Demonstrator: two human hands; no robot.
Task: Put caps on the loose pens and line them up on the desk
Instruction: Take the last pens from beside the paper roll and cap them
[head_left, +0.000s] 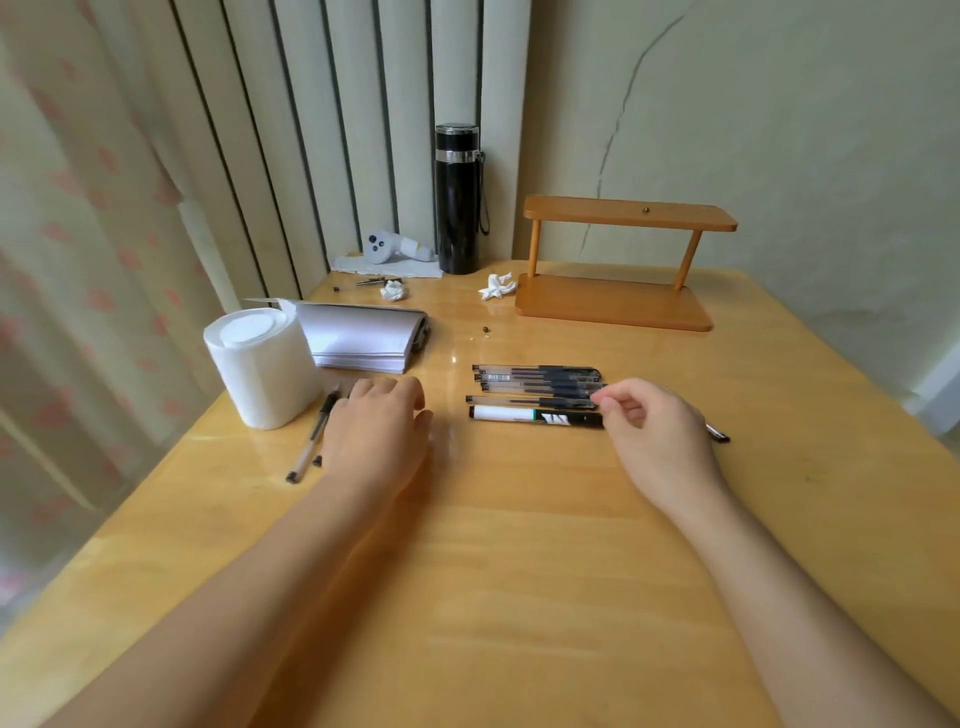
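Several capped clear gel pens lie side by side in a row at the desk's middle. Just below them lies one more gel pen, then a white and black marker. My right hand has thumb and forefinger pinched on the right end of that lower gel pen. Another pen's end sticks out from behind this hand. My left hand rests palm down with nothing in it, beside a loose clear pen and a small black cap.
A white paper roll and a stack of paper stand at the left. At the back are a black flask, a wooden shelf, crumpled tissues and small pen parts. The desk edge runs along the left.
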